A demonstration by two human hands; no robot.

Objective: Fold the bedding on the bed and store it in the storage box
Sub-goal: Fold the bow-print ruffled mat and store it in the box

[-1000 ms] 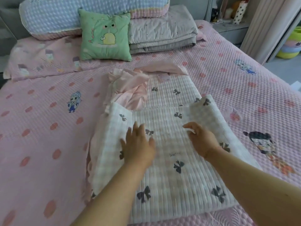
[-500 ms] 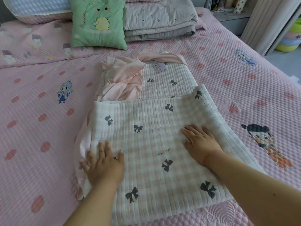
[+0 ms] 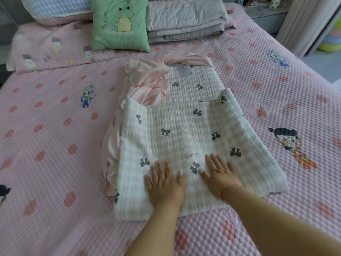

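A white quilted blanket with grey bow prints (image 3: 184, 130) lies partly folded in the middle of the pink bed (image 3: 55, 145). Its near half is doubled over the far half, and a pale pink satin lining (image 3: 147, 84) bunches out at the far left. My left hand (image 3: 164, 183) lies flat on the near part of the fold, fingers straight and spread. Beside it my right hand (image 3: 220, 174) also presses flat on the blanket, a thin red bracelet on its wrist. No storage box is in view.
A green dinosaur cushion (image 3: 120, 23) and a folded grey quilt (image 3: 184, 17) sit at the head of the bed, with a blue-and-pink pillow (image 3: 59, 10) behind. A curtain (image 3: 302, 21) and floor lie beyond the bed's right edge.
Both hands slid toward me and closer together across the folded blanket. The left hand moved from the left edge to the middle. The view dipped nearer the bed.
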